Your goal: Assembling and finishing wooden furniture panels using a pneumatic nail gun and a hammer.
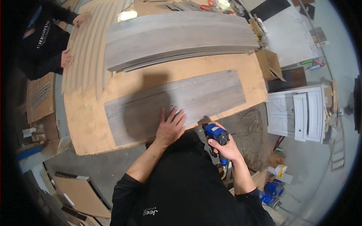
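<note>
Our shirt (188,184) is nearest, our spread left hand (169,130) likely steadying a board (213,94), our right hand (228,148) gripping a tool (217,133).

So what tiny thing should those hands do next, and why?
Maybe slide the left hand a bit farther left on the gray wood-grain board. That hand rests there, while the right hand grips what looks like a blue air nailer close by, at the board's near edge. More board shows on the left, so the hand could probably press there more safely.
</note>
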`<action>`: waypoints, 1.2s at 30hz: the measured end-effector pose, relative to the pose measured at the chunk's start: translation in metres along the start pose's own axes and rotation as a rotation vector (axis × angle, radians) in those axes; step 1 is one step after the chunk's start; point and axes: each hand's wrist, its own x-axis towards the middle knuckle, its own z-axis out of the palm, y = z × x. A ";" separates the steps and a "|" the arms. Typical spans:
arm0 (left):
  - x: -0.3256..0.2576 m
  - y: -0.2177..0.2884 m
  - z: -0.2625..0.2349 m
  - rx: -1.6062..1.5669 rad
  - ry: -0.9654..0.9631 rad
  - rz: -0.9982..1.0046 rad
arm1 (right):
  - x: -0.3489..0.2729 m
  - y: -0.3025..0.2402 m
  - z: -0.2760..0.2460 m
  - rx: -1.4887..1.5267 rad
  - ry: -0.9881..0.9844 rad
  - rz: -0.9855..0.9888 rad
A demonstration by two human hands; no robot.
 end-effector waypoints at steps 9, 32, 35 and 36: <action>-0.051 -0.032 -0.034 -0.003 -0.089 -0.094 | 0.021 -0.015 0.016 -0.118 -0.251 -0.049; -0.099 -0.070 -0.056 0.033 0.056 -0.183 | 0.028 -0.018 0.141 -0.399 -0.201 -0.191; -0.092 -0.066 -0.057 0.028 0.059 -0.196 | 0.025 -0.019 0.117 -0.188 -0.181 0.011; -0.089 -0.061 -0.063 0.018 0.022 -0.216 | 0.021 -0.017 0.106 -0.160 -0.138 0.042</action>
